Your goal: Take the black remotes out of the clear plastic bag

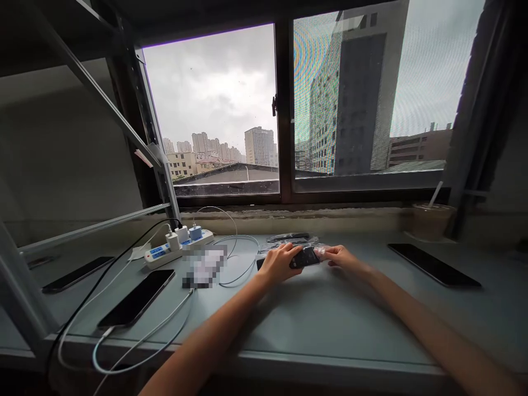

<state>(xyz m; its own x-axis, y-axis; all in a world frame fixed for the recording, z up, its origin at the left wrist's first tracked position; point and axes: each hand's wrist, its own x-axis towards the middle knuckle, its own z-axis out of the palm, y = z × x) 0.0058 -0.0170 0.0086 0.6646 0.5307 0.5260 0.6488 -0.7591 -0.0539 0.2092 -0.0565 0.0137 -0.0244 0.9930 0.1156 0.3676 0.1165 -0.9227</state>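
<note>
My left hand [280,264] is wrapped over a small black flat item [304,257], whose kind I cannot make out, and holds it just above the desk. At the right end of this item is crinkled clear plastic film [320,252]. The fingertips of my right hand [340,257] are pinched on that film. Right behind my hands lie dark items in clear plastic wrapping [289,238], partly hidden by my left hand.
On the left, a white power strip [159,254] has chargers plugged in, and cables trail past a black phone [138,297], a blurred-out object [208,267] and another phone [78,274]. A dark tablet-like slab [433,265] and a drink cup [431,220] with a straw stand right. Metal shelf posts [165,181] rise left.
</note>
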